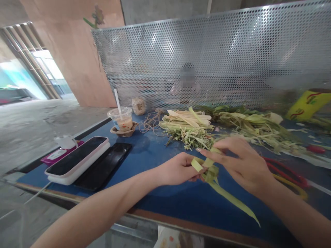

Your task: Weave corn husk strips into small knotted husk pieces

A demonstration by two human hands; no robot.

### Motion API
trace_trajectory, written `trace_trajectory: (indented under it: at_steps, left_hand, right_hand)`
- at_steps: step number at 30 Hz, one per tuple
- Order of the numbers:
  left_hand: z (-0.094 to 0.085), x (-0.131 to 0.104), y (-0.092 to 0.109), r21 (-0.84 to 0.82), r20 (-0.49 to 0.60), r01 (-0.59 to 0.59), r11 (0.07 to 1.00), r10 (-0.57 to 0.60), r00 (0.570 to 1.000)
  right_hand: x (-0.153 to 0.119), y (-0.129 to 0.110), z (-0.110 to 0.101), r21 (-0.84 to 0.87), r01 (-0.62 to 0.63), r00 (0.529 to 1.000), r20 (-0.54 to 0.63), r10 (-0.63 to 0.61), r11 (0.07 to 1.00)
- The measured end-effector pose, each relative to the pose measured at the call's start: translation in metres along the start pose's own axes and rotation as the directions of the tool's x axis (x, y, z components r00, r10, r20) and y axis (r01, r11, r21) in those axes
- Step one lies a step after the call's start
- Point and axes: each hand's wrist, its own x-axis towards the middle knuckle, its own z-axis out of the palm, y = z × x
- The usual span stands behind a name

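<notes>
On the far side, the perforated panel (219,51) is shiny metal, while the tabletop (168,203) has a smooth, dull surface. The near leaf strip (231,197) looks fibrous and matt, as do the husks (188,120) farther away. On the left, the drink cup (124,124) is clear, glossy plastic in a matt cardboard holder (129,132), and the right-hand phone (104,167) is smooth and glossy.
</notes>
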Motion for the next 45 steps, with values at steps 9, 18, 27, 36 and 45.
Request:
trace_trajectory:
  at_steps: [9, 18, 27, 36, 45]
  left_hand:
    - [0.0, -0.002, 0.007, 0.021, -0.059, 0.022, 1.0, -0.02, 0.998]
    - [-0.006, 0.001, -0.006, 0.129, -0.137, 0.017, 0.992, 0.001, 0.991]
    - [-0.007, 0.0, -0.006, 0.179, -0.161, -0.029, 0.983, 0.058, 0.985]
    - [-0.006, -0.002, 0.001, 0.442, -0.17, -0.171, 0.881, 0.27, 0.948]
    - [-0.003, 0.0, -0.001, 0.552, -0.132, -0.218, 0.805, 0.342, 0.93]
  right_hand:
    - [-0.005, -0.003, 0.003, -0.118, 0.058, 0.998, -0.026, -0.062, 0.991]
    - [-0.002, -0.005, -0.006, -0.078, 0.071, 0.995, 0.075, -0.065, 0.994]
    - [0.004, -0.012, -0.005, 0.265, -0.118, 0.993, 0.013, 0.119, 0.957]
    - [0.001, -0.011, 0.001, 0.334, -0.293, 0.956, 0.114, 0.27, 0.896]
    - [0.004, -0.014, -0.002, 0.136, -0.111, 0.986, 0.141, 0.092, 0.984]
